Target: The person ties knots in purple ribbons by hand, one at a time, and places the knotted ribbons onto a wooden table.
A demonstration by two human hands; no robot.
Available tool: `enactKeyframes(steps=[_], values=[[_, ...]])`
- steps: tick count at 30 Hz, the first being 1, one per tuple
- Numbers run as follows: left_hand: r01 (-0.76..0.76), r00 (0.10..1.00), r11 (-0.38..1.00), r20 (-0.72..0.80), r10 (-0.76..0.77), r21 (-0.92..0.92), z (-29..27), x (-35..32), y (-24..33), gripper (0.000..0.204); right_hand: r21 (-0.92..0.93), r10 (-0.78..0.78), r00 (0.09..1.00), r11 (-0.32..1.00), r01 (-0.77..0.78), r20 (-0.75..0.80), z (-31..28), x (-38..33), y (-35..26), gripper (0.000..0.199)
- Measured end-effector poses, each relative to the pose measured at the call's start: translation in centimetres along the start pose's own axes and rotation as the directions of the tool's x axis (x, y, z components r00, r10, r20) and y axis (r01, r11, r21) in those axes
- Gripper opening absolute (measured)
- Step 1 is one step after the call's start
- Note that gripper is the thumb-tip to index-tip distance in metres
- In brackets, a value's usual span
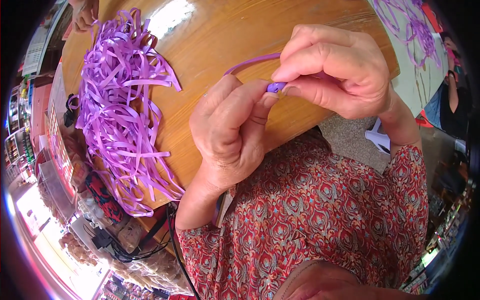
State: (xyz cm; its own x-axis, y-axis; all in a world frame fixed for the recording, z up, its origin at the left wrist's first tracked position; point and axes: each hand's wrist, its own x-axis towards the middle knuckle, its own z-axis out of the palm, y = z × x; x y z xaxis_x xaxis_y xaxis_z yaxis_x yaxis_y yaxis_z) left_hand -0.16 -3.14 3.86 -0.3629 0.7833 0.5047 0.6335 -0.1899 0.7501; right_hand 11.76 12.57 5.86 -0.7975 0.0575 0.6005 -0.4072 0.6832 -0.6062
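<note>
Head view: the only one – wide fisheye, looking down on the hands.
Left hand: left hand (225,131) raised over the near side of the table (210,40); thumb and index finger closed in a narrow pinch on a small purple piece (275,88), other fingers curled in.
Right hand: right hand (340,72) opposite, thumb and index fingertips close together at the piece's right end; a purple ribbon (250,60) runs into its fingers.
Piece: between the two sets of fingertips, held above the wood, with dark spots on its surface; exact form too small to tell.
Ribbon: curves from behind the left hand to the right fingers; a purple bit also shows inside the right hand.
Pile: loose tangled heap of purple strips (117,85) on the table's left part, well apart from the hands, some ends hanging over the edge.
Co-worker: another person's hand (86,15) at the heap's far end – fingers' grip unclear.
Upper right: pale table (420,87) with more purple strips (422,37); a person in dark top and jeans beside it.
Lower left: black cables (122,256) below the table edge.
Clothing: red patterned shirt (310,215).
</note>
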Motion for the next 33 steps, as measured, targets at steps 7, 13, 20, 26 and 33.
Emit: enactKeyframes(steps=[7, 13, 20, 26, 33], values=[[0.039, 0.999, 0.995, 0.039, -0.036, -0.096, -0.5, -0.1, -0.2, 0.012, -0.045, -0.027, 1.0, 0.999, 0.027, 0.001, 0.3, 0.2, -0.7, 0.022], [-0.1, 0.995, 0.995, 0.028, 0.1, -0.014, -0.6, 0.1, 0.3, 0.013, -0.098, -0.04, 0.997, 0.994, 0.046, 0.06, -0.2, 0.1, -1.5, 0.027], [0.054, 0.988, 0.986, 0.151, -0.03, -0.156, -0.8, 0.3, 0.4, 0.012, -0.056, -0.086, 0.983, 0.994, 0.096, 0.161, -0.9, 0.4, -0.9, 0.028], [0.143, 0.984, 0.946, 0.144, -0.104, -0.291, -0.2, -0.4, 0.0, 0.01, 0.053, -0.019, 0.994, 0.998, 0.014, 0.111, -0.2, -0.6, -0.5, 0.024], [0.324, 0.945, 0.761, 0.163, -0.282, -0.563, 1.1, -1.1, -0.7, 0.009, 0.102, 0.013, 0.998, 0.995, -0.019, 0.06, 0.0, -0.6, 1.1, 0.03]])
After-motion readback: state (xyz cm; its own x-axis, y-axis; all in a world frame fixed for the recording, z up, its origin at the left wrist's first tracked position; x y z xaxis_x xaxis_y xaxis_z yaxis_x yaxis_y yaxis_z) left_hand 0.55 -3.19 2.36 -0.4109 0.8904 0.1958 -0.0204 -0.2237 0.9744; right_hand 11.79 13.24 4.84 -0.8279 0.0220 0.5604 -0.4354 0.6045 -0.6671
